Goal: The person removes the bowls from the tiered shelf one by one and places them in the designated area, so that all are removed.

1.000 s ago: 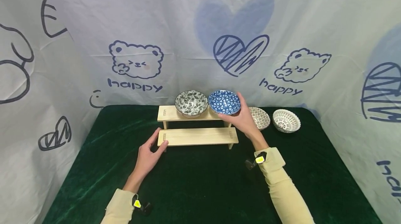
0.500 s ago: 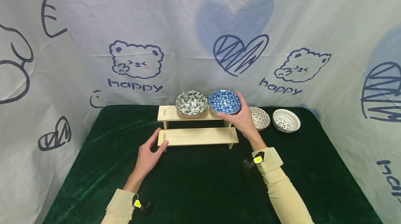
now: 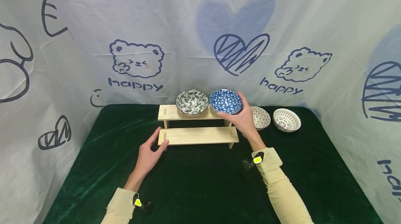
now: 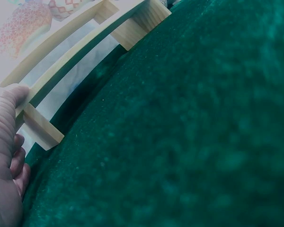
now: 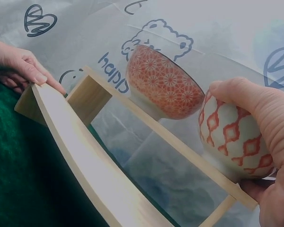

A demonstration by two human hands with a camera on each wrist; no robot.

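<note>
My right hand (image 3: 245,120) holds a blue-and-white bowl (image 3: 225,101) by its right side, at the right end of the upper board of a two-step wooden stand (image 3: 198,136). From the right wrist view, that bowl's outside (image 5: 234,130) is white with red diamonds, and its foot is right at the board. Beside it on the same board stands a bowl with a black leaf pattern inside (image 3: 191,102); its outside (image 5: 163,82) is red-flowered. At the lower board's left end, my left hand (image 3: 148,155) grips the stand, thumb in front and fingers around the end.
To the right of the stand, a brown-patterned dish (image 3: 260,118) lies partly behind my right hand. Farther right stands a small white bowl with dark marks (image 3: 286,120). Dark green cloth (image 3: 200,185) covers the table, and a printed white curtain (image 3: 185,25) hangs close behind the stand.
</note>
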